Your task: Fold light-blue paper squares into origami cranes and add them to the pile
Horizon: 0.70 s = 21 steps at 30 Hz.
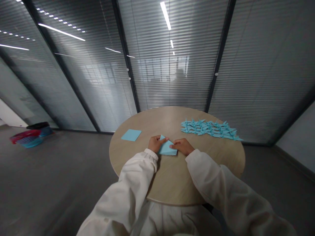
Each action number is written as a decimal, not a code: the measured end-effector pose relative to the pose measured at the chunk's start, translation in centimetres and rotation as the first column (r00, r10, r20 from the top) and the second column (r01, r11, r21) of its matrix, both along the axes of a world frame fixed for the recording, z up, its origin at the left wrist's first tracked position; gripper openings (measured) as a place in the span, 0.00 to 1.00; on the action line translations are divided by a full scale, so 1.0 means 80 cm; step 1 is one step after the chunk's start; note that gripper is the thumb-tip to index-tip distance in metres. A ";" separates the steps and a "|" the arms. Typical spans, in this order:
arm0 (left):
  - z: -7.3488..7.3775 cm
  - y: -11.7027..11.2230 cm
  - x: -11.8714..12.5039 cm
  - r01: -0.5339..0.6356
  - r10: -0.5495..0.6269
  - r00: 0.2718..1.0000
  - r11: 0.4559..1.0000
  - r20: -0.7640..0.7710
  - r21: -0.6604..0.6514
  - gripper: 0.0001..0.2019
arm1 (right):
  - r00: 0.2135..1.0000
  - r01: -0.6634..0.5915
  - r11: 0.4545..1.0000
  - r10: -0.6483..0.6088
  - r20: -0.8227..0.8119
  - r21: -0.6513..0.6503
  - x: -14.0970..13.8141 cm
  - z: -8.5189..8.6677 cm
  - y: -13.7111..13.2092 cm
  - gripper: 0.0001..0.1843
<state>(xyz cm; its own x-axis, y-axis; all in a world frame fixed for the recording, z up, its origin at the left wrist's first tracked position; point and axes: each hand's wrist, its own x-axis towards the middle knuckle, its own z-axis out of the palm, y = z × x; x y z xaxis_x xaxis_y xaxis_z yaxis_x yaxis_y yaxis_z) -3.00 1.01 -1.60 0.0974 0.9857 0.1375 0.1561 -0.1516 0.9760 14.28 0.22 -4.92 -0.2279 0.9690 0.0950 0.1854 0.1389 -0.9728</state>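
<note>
Between my hands, a light-blue sheet of origami paper [167, 149] is partly folded, with one corner pointing up and away from me. My left hand [156, 143] grips its left side, thumb lying over the top. On the right side, my right hand [183, 146] pinches the paper's edge between thumb and fingers. The paper is held just over or on the round wooden table [177, 183]; I cannot tell which. Several folded blue paper cranes [209, 127] lie in rows at the far right of the table. To the left rests a flat blue paper square [131, 135].
Glass panels with blinds [169, 88] stand behind the table's far edge. On the grey floor at far left are a red and blue basket [28, 139] and a dark-rimmed bin [41, 128]. A white wall [300, 144] is at the right.
</note>
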 end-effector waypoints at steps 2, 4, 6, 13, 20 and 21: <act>-0.001 -0.001 0.001 -0.014 0.014 1.000 1.000 -0.010 0.014 0.21 | 1.000 -0.007 1.000 0.007 0.003 0.006 0.000 0.000 -0.001 0.16; -0.001 -0.001 0.001 -0.017 0.017 1.000 0.999 -0.024 0.028 0.21 | 1.000 -0.019 1.000 0.019 0.003 0.009 -0.001 0.001 -0.001 0.16; -0.001 -0.001 0.000 -0.016 0.018 0.999 0.999 -0.035 0.042 0.21 | 1.000 -0.029 1.000 0.029 0.002 0.005 -0.001 0.001 -0.001 0.15; -0.003 0.002 -0.001 0.053 -0.053 0.996 0.999 -0.065 -0.008 0.22 | 1.000 -0.011 1.000 0.011 0.019 0.019 0.000 0.000 0.000 0.15; -0.013 0.009 -0.004 0.053 -0.036 0.983 0.995 -0.183 0.089 0.18 | 0.999 -0.045 0.999 0.045 -0.013 -0.005 0.000 -0.002 0.002 0.17; -0.012 0.009 -0.004 0.059 -0.039 0.982 0.993 -0.185 0.101 0.17 | 0.999 -0.052 0.999 0.053 -0.012 0.005 0.000 -0.002 0.002 0.17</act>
<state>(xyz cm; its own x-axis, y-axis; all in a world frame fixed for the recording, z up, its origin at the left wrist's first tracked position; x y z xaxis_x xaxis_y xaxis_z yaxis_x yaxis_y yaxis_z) -3.35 1.71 -2.58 0.1784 0.9599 0.2164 0.3199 -0.2646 0.9097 14.28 0.37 -5.10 -0.2773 0.9552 0.1030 0.1658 0.1532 -0.9742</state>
